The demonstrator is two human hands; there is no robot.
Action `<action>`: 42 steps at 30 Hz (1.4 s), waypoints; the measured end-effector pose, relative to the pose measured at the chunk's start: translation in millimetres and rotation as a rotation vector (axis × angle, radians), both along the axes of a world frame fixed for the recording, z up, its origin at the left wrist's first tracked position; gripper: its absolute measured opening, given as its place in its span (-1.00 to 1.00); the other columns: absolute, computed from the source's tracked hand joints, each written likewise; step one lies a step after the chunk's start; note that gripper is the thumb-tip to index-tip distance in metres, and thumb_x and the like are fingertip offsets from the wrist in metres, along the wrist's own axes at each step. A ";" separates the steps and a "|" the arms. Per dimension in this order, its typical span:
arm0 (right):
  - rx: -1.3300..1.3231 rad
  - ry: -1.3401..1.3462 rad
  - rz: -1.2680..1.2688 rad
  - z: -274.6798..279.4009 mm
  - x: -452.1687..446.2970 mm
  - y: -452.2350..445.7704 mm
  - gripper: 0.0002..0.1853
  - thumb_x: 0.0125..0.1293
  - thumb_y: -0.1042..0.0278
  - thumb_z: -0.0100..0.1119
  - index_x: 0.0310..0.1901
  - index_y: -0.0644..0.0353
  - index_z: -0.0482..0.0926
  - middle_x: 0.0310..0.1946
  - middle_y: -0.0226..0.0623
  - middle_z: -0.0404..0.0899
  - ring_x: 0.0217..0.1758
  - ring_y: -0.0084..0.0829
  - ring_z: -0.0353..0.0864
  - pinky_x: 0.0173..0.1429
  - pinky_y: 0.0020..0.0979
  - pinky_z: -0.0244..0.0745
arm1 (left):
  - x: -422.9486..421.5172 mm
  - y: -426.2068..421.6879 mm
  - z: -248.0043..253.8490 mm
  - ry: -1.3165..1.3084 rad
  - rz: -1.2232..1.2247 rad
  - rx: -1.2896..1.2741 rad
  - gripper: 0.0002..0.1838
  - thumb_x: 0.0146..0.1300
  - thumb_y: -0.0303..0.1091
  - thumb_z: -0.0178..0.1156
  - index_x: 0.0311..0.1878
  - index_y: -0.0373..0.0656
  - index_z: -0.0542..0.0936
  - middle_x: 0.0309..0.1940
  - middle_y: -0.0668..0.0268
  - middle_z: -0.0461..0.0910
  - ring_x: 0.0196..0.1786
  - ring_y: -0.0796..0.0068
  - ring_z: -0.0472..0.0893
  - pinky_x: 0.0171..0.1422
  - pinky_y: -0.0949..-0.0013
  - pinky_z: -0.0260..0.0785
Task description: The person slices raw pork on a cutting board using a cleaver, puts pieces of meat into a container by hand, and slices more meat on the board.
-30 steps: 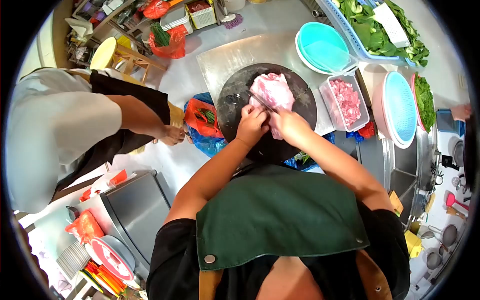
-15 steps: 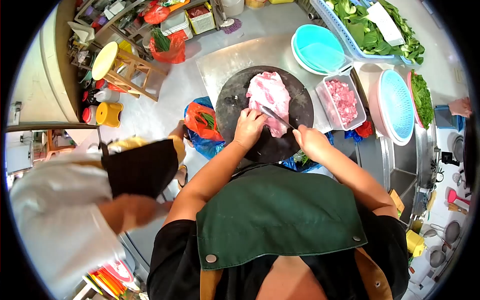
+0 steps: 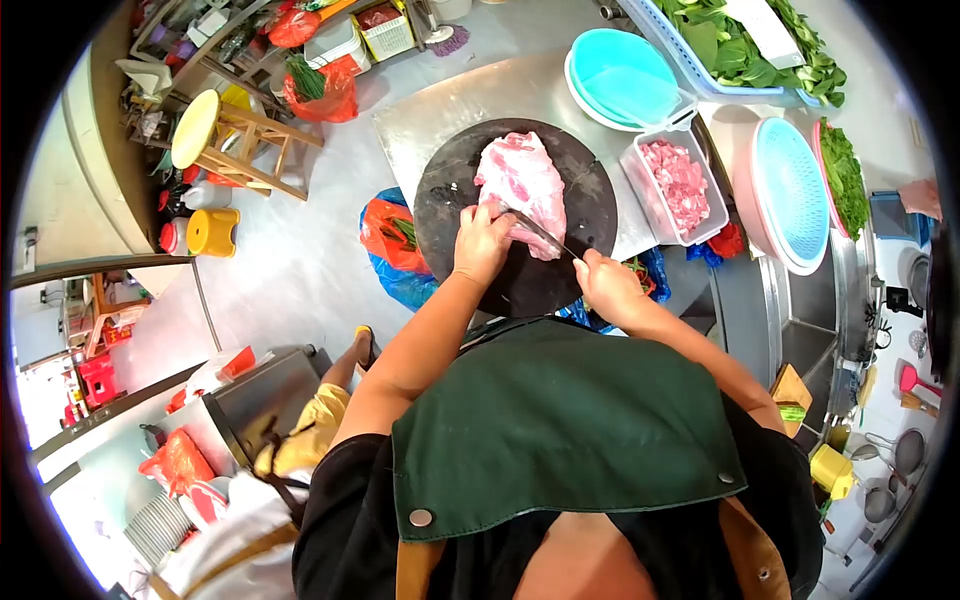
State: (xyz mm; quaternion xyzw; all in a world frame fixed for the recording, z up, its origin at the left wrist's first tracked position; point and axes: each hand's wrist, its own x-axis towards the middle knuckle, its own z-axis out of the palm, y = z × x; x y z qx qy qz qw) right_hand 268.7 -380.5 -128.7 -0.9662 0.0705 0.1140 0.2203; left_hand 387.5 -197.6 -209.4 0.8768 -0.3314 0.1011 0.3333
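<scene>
A large slab of pink raw meat (image 3: 520, 178) lies on a round dark chopping board (image 3: 450, 160). My left hand (image 3: 483, 245) grips the meat's near left edge, its fingers bent close beside the blade. My right hand (image 3: 610, 287) is closed round the handle of a knife (image 3: 545, 235). The blade slants across the near part of the meat, with a strip of meat on the side towards me. How deep it has gone in, I cannot tell.
Right of the board stands a clear plastic tub (image 3: 640, 185) of cut meat, with turquoise basins (image 3: 625, 75) behind it. Leafy greens fill a blue crate (image 3: 690, 65). Bags (image 3: 395, 245) sit on the floor at left, near a wooden stool (image 3: 250, 140). Another person (image 3: 245, 530) is at lower left.
The knife and my right hand have shifted slightly towards me over the meat. My left hand keeps its hold. The other person has moved away towards the lower left.
</scene>
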 end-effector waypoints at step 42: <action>0.156 -0.028 -0.099 -23.1 70.3 52.9 -0.56 0.36 0.05 -0.23 -0.26 0.32 0.47 -0.34 0.14 0.57 -0.23 0.09 0.57 -0.12 -0.01 0.42 | 32.2 33.0 -7.5 -0.041 -0.308 0.024 -0.73 -0.20 -0.54 0.19 -0.31 -0.16 0.50 -0.16 0.29 0.51 0.02 0.10 0.39 0.17 0.18 0.21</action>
